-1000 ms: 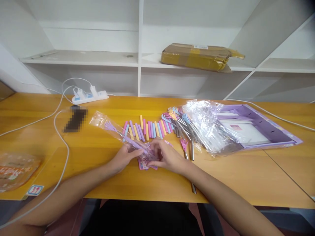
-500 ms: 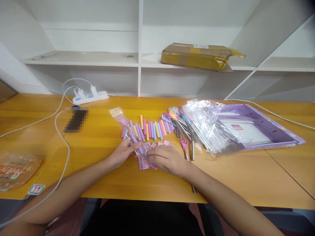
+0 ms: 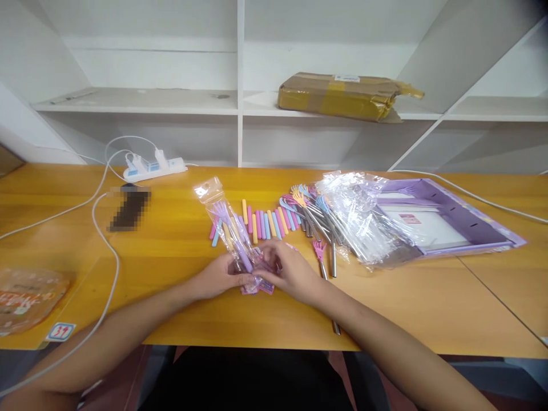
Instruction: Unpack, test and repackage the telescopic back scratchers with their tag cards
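A clear plastic bag point(image 3: 209, 192) with a purple hand-shaped back scratcher point(image 3: 243, 254) inside lies tilted between my hands. My left hand point(image 3: 220, 278) is closed on the lower left of the bag, thumb on top. On its lower right edge, my right hand point(image 3: 287, 268) pinches the plastic. Small printed pink cards point(image 3: 264, 286) lie on the table under the bag, partly covered by my hands. Just beyond is a row of pastel handle sleeves point(image 3: 268, 225). A loose pink back scratcher point(image 3: 319, 250) lies right of my right hand, its shaft partly behind my forearm.
Several back scratchers point(image 3: 302, 200) lie piled beside a heap of clear bags point(image 3: 363, 228), which overlaps a purple box point(image 3: 483, 222). A power strip point(image 3: 156, 169) with white cables stands at the back left. A torn carton point(image 3: 338, 97) rests on the shelf above.
My right hand has turned, its thumb now on the bag's lower end. My left hand has slid down the bag. The bag's top end now stands out more fully beyond my hands.
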Available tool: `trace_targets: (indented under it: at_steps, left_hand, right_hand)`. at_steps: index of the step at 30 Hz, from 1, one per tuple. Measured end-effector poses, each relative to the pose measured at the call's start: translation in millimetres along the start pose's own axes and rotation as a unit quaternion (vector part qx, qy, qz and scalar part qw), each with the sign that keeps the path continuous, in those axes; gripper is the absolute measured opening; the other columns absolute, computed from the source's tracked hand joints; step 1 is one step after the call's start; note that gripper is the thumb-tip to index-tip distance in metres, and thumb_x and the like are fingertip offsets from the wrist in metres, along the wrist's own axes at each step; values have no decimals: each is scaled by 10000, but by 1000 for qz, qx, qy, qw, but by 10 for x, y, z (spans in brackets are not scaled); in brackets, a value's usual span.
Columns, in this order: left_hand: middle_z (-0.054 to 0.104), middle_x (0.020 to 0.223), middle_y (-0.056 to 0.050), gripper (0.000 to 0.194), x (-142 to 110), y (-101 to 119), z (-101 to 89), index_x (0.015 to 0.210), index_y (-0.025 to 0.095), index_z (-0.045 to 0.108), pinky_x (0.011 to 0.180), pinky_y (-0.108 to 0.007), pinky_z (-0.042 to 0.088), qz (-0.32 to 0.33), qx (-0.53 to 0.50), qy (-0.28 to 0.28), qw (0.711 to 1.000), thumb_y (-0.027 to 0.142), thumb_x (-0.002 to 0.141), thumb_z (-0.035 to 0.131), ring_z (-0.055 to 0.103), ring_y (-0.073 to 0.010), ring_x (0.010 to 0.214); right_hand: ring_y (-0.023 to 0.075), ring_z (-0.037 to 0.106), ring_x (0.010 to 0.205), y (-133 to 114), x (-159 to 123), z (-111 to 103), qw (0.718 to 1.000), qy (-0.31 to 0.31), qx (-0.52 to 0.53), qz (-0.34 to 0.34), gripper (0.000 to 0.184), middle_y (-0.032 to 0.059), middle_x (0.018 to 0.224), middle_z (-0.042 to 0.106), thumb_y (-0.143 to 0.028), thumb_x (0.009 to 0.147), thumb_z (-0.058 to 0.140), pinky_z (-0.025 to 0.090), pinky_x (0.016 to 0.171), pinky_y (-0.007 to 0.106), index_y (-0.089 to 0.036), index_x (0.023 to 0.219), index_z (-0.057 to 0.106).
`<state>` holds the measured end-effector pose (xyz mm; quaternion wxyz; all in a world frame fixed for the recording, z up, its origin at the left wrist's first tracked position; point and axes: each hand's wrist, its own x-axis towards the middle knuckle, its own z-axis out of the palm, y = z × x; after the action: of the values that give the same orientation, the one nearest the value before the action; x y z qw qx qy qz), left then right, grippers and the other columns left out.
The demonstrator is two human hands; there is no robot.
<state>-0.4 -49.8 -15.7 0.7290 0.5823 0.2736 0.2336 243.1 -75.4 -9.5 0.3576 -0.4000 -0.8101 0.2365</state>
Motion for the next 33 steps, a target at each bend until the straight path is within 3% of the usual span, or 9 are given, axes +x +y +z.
trace_targets:
  at_steps: [5,9,13,16,19,22,25,30,33]
  left_hand:
    - [745,904,-46,432,-13,25,17,1079,155,684,782,-343,578,-14,8,-13,1000,481,863,866,697,-182,789]
    - [757,993,-78,484,-39,115,-23,1154,147,693,810,-335,573,-23,22,-36,999,511,876,847,707,-194,857]
    - [759,1071,-74,434,-106,199,-61,1150,181,733,806,-293,572,-83,39,-170,981,473,859,871,713,-195,932]
    - [753,960,-36,448,-166,200,-19,1077,201,763,734,-273,579,-145,52,-272,950,469,766,942,697,-170,809]
    - [753,915,-24,477,-201,229,57,1086,226,780,706,-288,588,-172,75,-312,932,479,725,965,690,-175,752]
    - [760,925,-36,400,-188,304,84,1132,251,789,680,-289,578,-139,117,-275,944,518,843,866,687,-174,733]
    - [779,1044,-75,388,-131,332,32,1229,241,761,679,-285,567,-85,136,-168,973,530,973,719,710,-175,778]
    - [664,1429,-148,764,-59,212,-76,1446,259,588,1024,-418,563,26,97,-6,995,358,779,947,685,-294,1248]
    - [648,1418,-140,582,-49,169,-90,1437,260,569,1070,-417,538,89,77,30,993,361,923,822,661,-273,1278]
  right_hand:
    - [138,587,698,4,28,-43,968,-122,208,67,473,-41,850,598,-434,1037,679,471,656,271,-253,1426,481]
    - [111,551,686,-7,40,-58,938,-126,314,81,406,-46,840,551,-417,1063,627,466,644,256,-249,1414,511]
    - [83,547,587,-29,60,-56,897,-74,411,143,534,-17,936,612,-511,1039,642,406,467,213,-273,1480,459]
    - [90,548,483,-43,78,-27,862,-64,456,211,762,-64,806,623,-542,962,744,354,365,190,-275,1554,346]
    - [85,525,426,-66,86,9,844,-86,473,237,618,-108,617,574,-535,922,795,356,349,169,-205,1360,510]
    - [82,567,462,-109,76,43,842,-107,478,224,460,-77,634,627,-515,890,834,430,370,162,-189,1092,580]
    - [96,632,512,-161,49,76,832,-157,487,216,434,-56,676,667,-482,873,860,524,424,183,-181,1043,599]
    - [108,683,559,-222,-6,135,819,-217,487,213,410,-9,773,720,-492,889,840,554,477,204,-158,1030,649]
    - [112,672,549,-229,-26,169,822,-225,477,216,408,-30,704,683,-502,901,829,557,501,212,-160,1007,634]
